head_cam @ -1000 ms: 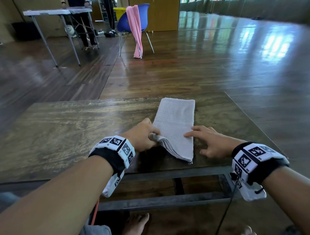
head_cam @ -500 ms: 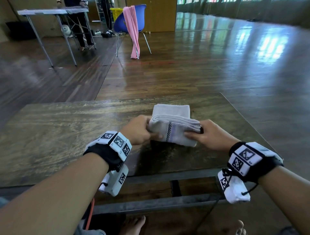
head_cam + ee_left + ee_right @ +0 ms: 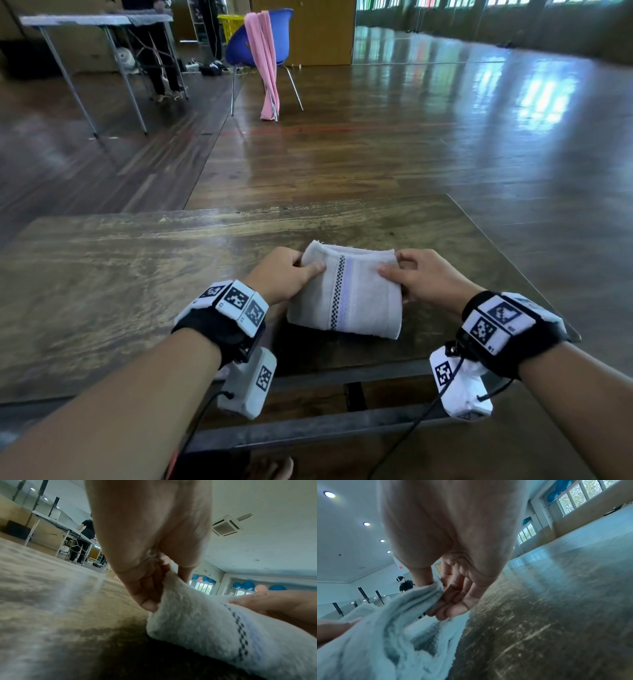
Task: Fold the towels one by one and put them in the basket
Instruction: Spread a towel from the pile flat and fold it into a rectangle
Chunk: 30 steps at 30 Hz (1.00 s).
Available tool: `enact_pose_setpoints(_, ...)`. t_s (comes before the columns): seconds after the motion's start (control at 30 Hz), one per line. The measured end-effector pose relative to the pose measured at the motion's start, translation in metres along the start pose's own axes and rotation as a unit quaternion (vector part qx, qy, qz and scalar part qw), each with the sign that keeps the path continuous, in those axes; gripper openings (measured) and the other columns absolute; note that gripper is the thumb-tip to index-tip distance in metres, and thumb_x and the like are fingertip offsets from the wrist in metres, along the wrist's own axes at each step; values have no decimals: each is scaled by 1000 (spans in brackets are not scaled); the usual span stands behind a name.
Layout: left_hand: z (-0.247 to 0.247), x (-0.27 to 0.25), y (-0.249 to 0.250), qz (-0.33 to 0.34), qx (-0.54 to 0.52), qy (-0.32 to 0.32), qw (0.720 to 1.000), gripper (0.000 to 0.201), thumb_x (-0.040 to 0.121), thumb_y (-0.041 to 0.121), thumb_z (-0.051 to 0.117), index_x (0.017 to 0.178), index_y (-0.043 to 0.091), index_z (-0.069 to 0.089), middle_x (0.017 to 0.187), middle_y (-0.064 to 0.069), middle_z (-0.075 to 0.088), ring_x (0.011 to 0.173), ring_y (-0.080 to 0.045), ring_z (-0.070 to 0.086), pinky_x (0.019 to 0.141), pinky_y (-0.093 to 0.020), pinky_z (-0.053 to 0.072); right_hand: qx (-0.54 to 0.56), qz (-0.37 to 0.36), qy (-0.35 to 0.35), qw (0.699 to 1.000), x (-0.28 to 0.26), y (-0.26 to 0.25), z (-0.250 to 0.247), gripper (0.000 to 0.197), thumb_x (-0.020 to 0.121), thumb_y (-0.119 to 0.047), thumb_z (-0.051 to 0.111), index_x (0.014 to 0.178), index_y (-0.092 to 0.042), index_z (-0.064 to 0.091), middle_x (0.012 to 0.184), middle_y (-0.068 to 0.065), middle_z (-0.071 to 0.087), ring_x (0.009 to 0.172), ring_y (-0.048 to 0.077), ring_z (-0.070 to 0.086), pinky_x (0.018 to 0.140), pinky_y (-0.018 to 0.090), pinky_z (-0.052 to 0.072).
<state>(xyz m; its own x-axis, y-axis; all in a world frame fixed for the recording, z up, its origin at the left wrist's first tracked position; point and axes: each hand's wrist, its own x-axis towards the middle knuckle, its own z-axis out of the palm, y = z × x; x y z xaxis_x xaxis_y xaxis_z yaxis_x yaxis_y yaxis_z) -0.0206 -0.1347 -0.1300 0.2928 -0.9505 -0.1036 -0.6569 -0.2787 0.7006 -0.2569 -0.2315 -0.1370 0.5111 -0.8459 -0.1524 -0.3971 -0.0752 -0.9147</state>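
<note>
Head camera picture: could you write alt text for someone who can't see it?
Two hands, left hand and right hand, grip the top corners of a folded white towel on a wooden table. Behind, a pink cloth drapes a blue chair.

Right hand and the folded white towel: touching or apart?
Touching. The right wrist view shows the right hand pinching the towel edge between thumb and fingers.
</note>
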Motion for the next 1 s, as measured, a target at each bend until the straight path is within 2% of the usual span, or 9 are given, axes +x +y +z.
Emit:
enact_pose_setpoints(0.17, 18, 18, -4, 14, 43, 69, 997, 44, 95, 41, 57, 59, 18, 48, 58, 4, 50, 54, -8, 46, 49, -26, 32, -56, -17, 73, 996, 19, 4, 5, 14, 95, -31, 69, 99, -18, 66, 90, 4, 77, 77, 16, 76, 65, 37, 63)
enact_pose_setpoints(0.2, 19, 23, -5, 12, 53, 69, 996, 44, 96, 42, 56, 60, 17, 46, 59, 3, 49, 55, -10, 46, 50, -28, 31, -76, -15, 82, 994, 23, 5, 7, 15, 95, -33, 67, 99, -19, 66, 88, 3, 77, 75, 16, 75, 63, 36, 62)
enact_pose_setpoints(0.3, 24, 36, -8, 6, 88, 53, 995, 44, 96, 46, 53, 64, 16, 47, 63, 1, 52, 62, -18, 51, 55, -31, 34, -137, 15, 106, 985, 33, 6, 10, 19, 96, -37, 64, 100, -19, 66, 88, 3, 74, 64, 13, 72, 48, 20, 51)
enact_pose_setpoints(0.4, 31, 47, -10, -5, 117, 49, 992, 45, 96, 52, 49, 68, 16, 49, 67, 0, 55, 65, -20, 55, 60, -32, 39, -172, 43, 115, 977, 41, 6, 10, 24, 97, -37, 59, 100, -15, 66, 90, 6, 72, 68, 17, 71, 49, 22, 50)
enact_pose_setpoints(0.5, 36, 53, -12, -18, 128, 55, 990, 46, 95, 56, 47, 70, 17, 50, 71, -1, 58, 67, -21, 57, 60, -32, 40, -191, 67, 117, 972, 46, 7, 11, 30, 99, -35, 55, 100, -6, 64, 91, 9, 70, 71, 20, 70, 42, 20, 47)
enact_pose_setpoints(0.67, 36, 58, -11, -35, 124, 52, 990, 51, 94, 59, 46, 63, 18, 44, 67, -2, 51, 66, -26, 53, 61, -33, 38, -188, 84, 124, 971, 49, 7, 11, 31, 99, -33, 55, 94, -4, 61, 88, 11, 68, 58, 18, 66, 33, 14, 41)
enact_pose_setpoints(0.77, 35, 59, -9, -47, 112, 44, 992, 50, 92, 55, 49, 62, 15, 46, 65, -3, 51, 67, -27, 54, 59, -31, 37, -195, 85, 125, 969, 49, 6, 12, 30, 100, -34, 55, 96, -5, 62, 86, 9, 66, 54, 14, 65, 32, 14, 40)
enact_pose_setpoints(0.9, 26, 63, -6, -92, 65, 19, 993, 33, 79, 39, 61, 65, 10, 52, 66, -3, 52, 64, -25, 53, 52, -28, 34, -201, 88, 127, 967, 50, 4, 12, 31, 100, -33, 55, 92, -4, 60, 86, 9, 65, 48, 13, 64, 33, 15, 41)
enact_pose_setpoints(1.0, 25, 64, -4, -72, 65, 40, 994, 28, 82, 30, 61, 65, 13, 48, 66, -3, 51, 62, -23, 49, 57, -30, 36, -198, 93, 127, 967, 51, 3, 12, 26, 101, -33, 54, 89, -10, 57, 90, 9, 63, 40, 9, 63, 32, 15, 42)
